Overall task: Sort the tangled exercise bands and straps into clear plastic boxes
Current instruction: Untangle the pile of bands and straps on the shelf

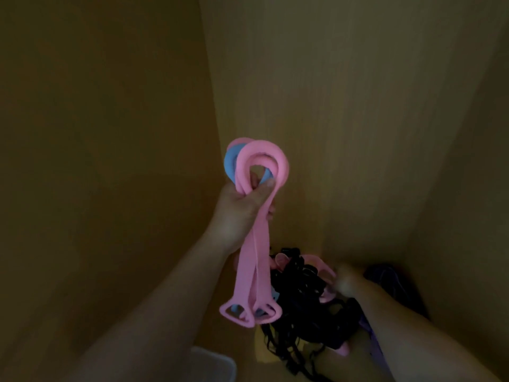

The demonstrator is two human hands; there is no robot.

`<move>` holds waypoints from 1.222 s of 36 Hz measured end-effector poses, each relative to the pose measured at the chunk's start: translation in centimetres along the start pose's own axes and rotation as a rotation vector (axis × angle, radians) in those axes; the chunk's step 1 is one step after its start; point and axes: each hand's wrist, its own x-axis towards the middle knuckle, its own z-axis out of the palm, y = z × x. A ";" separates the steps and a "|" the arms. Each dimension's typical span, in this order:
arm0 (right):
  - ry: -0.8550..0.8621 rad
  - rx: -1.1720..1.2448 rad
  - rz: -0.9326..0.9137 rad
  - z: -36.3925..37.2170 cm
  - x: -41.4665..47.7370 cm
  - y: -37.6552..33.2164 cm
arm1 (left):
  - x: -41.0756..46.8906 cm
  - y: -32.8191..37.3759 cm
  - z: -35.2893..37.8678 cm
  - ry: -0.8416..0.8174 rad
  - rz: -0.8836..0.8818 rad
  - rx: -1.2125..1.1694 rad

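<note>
Here the left hand (245, 205) is raised in front of a yellowish wall (358, 106), its fingers and thumb curled tight round a bunch of pink bands (249, 271). The bands fold over just above the fist, so a rounded loop stands up over the knuckles. Their long tails hang straight down past the wrist and forearm. The tails end in triangular handle loops, which dangle beside the top of the pile below. A blue band (230, 164) is caught in the same grip. Its curve shows behind the pink loop to the left, and a bit of blue peeks through the handle loops at the bottom.

Lower and to the right lies a tangled pile of black straps (303, 299), with more pink pieces mixed in. The right hand (347, 279) is down at the pile's right edge, touching or close to a pink piece. It is blurred, so I cannot tell whether its fingers are spread or closed on anything. Something purple (385, 274) lies just behind that hand. The pale corner of a box (212, 365) shows at the bottom edge, below the left forearm.
</note>
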 end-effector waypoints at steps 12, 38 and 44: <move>0.191 0.364 -0.038 -3.5 -0.2 -1.3 | 0.3 -0.2 -0.5 -0.013 -0.015 -0.039; 0.900 0.157 -0.729 -32.3 -25.8 -17.6 | 1.9 8.4 -0.1 0.084 0.079 -0.252; 0.760 0.048 -0.795 -33.7 -30.9 -18.5 | 2.6 10.5 -0.2 0.048 0.096 -0.271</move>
